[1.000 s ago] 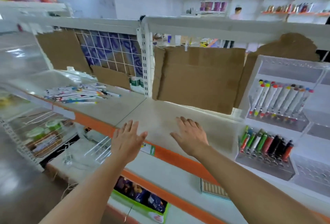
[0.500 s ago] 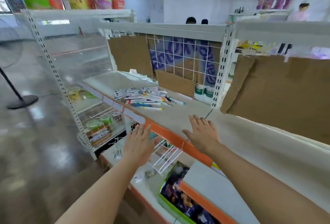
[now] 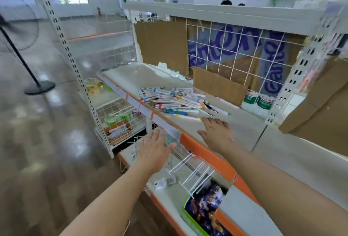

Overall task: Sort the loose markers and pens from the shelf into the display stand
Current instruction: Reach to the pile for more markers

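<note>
Standing at far left, on glossy floor (image 3: pixel 47 151) — a black pole stand with round base (image 3: pixel 40 88). Rising beside it, a white slotted upright (image 3: pixel 75 70), with wire baskets (image 3: pixel 116 122) of green-lidded goods sitting low behind. Hovering below the shelf's orange front edge (image 3: pixel 205 153), left hand (image 3: pixel 153 151) — fingers straight and spread, holding nothing, in front of a white wire rack (image 3: pixel 190 168) on the lower shelf. Lying in a loose heap on the white shelf (image 3: pixel 135 77), the markers and pens (image 3: pixel 175 102) — mostly white barrels with coloured caps and bands, pointing many ways, toward the shelf's front. Reaching over the shelf just near the heap's closest edge, right hand (image 3: pixel 216 132) — flat, fingers extended and parted, gripping nothing; fingertips close to a pale marker, contact not clear. Leaning behind the heap, brown cardboard (image 3: pixel 219 87) against a white wire grid (image 3: pixel 233 53) with blue lettering. Showing at far right, more cardboard (image 3: pixel 320 100).
</note>
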Available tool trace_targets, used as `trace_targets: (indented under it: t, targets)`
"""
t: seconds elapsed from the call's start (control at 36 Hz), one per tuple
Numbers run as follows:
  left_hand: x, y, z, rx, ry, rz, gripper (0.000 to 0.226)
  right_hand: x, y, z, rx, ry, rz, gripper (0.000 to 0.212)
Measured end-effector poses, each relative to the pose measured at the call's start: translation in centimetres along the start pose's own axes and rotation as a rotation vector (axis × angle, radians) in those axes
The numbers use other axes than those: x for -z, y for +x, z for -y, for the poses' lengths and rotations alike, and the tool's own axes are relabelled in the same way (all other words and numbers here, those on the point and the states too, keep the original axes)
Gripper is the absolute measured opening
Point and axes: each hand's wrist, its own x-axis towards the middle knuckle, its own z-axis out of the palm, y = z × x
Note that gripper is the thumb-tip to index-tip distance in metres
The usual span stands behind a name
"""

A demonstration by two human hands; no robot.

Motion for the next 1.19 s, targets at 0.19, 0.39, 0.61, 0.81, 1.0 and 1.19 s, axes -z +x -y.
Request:
trace_targets:
  t: [0.19,0.39,0.61,0.81,1.0,1.19]
  targets:
    - [1.7,5.3,1.3,0.013,-0.006,0.021,0.065,-0.3,7.5,1.0,0.048,0.019,-0.023,0.031]
    - [2.1,9.9,2.1,-0.028,-0.047,-0.047,0.054,-1.9,12.4,1.6,0.139,0.025,0.002,0.021]
    - [2.4,14.2,1.8,-0.136,0.037,-0.113,0.035,-3.5,14.8,2.4,0.133,0.09,-0.023,0.024]
    - [1.8,17.4,1.6,-0.221,0.14,-0.06,0.038,-3.3,15.1,2.7,0.148,0.097,-0.055,0.021]
    - [1.3,18.7,1.7,-0.264,0.177,-0.085,0.033,-3.4,15.4,3.4,0.093,0.1,-0.065,0.019]
    - [1.0,19.8,1.7,-0.272,0.212,-0.068,0.029,-2.5,15.8,4.2,0.053,0.024,0.01,0.02]
